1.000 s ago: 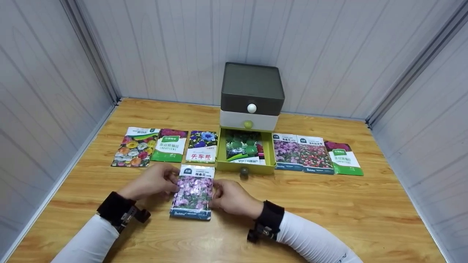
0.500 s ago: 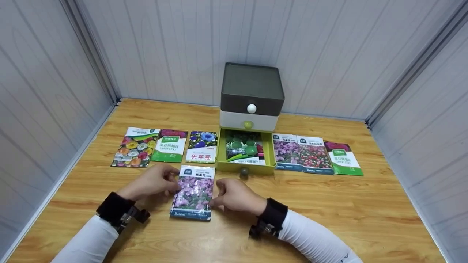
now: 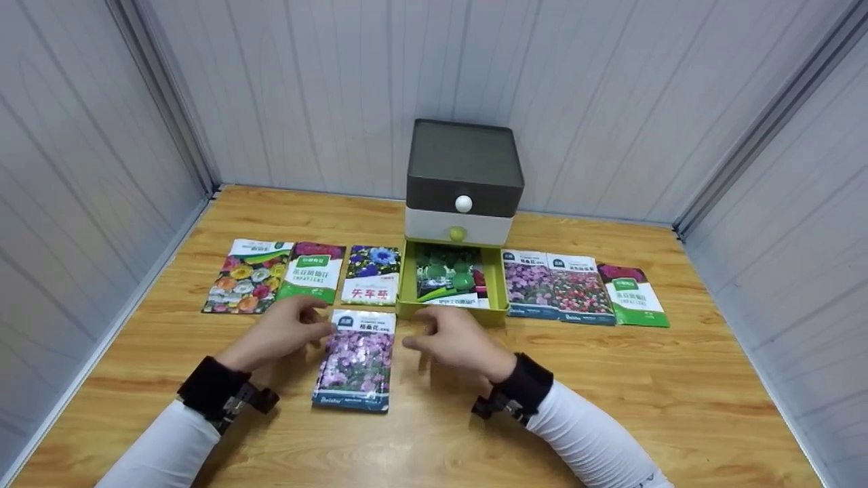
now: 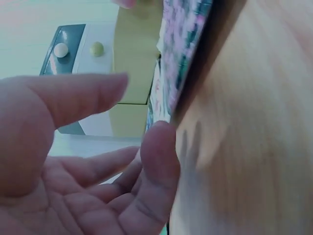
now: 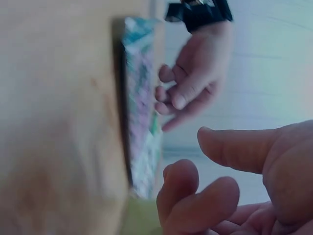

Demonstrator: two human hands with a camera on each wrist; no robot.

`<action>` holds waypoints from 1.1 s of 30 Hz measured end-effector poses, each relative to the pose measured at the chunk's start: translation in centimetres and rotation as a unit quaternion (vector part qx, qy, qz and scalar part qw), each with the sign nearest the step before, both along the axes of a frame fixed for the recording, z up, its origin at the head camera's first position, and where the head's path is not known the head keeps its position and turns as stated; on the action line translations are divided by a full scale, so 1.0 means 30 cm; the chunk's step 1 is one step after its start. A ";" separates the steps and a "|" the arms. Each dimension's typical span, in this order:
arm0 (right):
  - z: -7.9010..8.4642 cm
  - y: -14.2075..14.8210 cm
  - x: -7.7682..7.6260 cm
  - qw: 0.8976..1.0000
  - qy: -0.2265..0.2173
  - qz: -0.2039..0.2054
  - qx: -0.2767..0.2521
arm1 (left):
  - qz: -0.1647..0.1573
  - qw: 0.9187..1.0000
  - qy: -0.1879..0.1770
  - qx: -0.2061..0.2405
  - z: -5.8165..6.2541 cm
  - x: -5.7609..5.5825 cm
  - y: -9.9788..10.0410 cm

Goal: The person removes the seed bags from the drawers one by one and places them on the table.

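A seed packet with purple flowers (image 3: 356, 362) lies on the wooden table in front of the drawer box, its lower edge blue. My left hand (image 3: 281, 333) hovers at its upper left side; in the left wrist view the thumb and fingers stand apart with nothing between them. To the packet's right, my right hand (image 3: 461, 342) is off the packet, fingers loosely bent and holding nothing. Behind it, the bottom green drawer (image 3: 502, 285) is pulled out, with a green-pictured packet (image 3: 444, 274) lying inside. Part of the drawer front is hidden by the right hand.
Left of the drawer lie a packet with multicoloured flowers (image 3: 247, 278), a green-and-white packet (image 3: 308, 271) and a blue-flower packet (image 3: 371, 274). On the right are purple (image 3: 527, 285), red (image 3: 582, 291) and green-white packets (image 3: 634, 298). The stacked drawer box (image 3: 464, 152) stands near the back wall.
My right hand has left the packet's right edge and moved up and right toward the drawer front. My left hand has stayed by the packet's left edge. The packet lies about where it was.
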State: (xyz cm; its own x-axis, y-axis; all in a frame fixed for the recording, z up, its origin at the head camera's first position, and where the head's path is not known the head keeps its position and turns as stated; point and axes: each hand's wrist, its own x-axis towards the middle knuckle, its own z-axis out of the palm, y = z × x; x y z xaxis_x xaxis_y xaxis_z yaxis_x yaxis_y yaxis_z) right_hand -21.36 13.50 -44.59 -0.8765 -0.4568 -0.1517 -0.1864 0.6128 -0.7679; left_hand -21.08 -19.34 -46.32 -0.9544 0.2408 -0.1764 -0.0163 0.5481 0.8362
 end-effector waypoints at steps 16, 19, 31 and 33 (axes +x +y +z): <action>0.062 0.161 -0.164 0.986 0.086 -0.141 0.007 | 0.001 0.992 0.117 0.043 0.137 -0.083 0.214; 0.047 0.174 -0.183 0.983 0.099 -0.151 0.015 | -0.008 0.990 0.128 0.053 0.140 -0.108 0.273; -0.013 0.181 -0.240 0.976 0.134 -0.157 0.063 | -0.017 0.994 0.105 -0.008 0.152 -0.208 0.472; -0.020 0.177 -0.251 0.975 0.137 -0.154 0.081 | -0.020 0.994 0.106 -0.028 0.141 -0.225 0.496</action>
